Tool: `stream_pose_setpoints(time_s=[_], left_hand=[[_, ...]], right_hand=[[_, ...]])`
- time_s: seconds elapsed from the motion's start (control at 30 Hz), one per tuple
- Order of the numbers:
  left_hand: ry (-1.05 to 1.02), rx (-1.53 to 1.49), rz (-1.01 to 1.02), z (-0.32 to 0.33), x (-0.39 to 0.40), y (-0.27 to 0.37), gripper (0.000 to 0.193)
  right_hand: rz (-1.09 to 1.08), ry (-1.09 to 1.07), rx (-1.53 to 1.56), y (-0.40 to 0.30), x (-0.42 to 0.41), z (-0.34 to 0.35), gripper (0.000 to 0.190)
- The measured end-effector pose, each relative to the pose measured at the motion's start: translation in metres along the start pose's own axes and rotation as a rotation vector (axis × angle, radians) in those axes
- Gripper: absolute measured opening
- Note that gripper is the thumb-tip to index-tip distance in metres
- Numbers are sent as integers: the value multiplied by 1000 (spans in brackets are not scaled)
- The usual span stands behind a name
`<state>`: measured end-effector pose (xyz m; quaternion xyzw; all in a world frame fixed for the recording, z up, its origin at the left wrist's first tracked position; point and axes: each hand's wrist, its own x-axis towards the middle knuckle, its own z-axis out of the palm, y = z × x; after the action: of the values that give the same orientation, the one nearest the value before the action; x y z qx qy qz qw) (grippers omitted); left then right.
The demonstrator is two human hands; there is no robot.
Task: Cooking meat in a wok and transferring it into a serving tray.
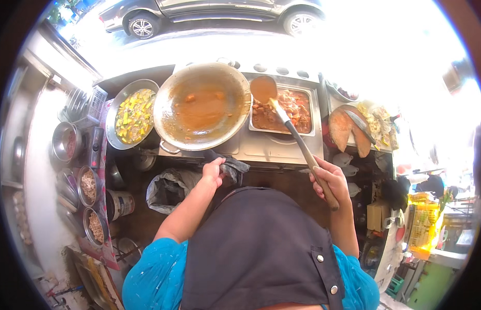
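My right hand grips the wooden handle of a long ladle. Its bowl, full of brown sauce, is over the left rear corner of a rectangular steel pan of meat pieces in reddish sauce. With my left hand I hold a dark cloth just below the near edge of a large metal wok. The wok is tilted on the steel stove and holds brown sauce with a few bits. Whether the cloth touches the wok is hard to tell.
Left of the wok stands a metal bowl of yellow and green chopped vegetables. Bowls of minced food line the left side. At right, a knife lies on a wooden chopping board. A lined bin stands below the stove.
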<state>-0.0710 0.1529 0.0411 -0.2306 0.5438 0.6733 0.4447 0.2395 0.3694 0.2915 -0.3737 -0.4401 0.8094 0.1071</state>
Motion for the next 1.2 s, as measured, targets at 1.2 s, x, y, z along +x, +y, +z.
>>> stream_pose_setpoints(time_s=[1.2], left_hand=[[31,156,122,-14,-35,-69,28]], right_hand=[[276,-563,427,-7,125,-27,57]])
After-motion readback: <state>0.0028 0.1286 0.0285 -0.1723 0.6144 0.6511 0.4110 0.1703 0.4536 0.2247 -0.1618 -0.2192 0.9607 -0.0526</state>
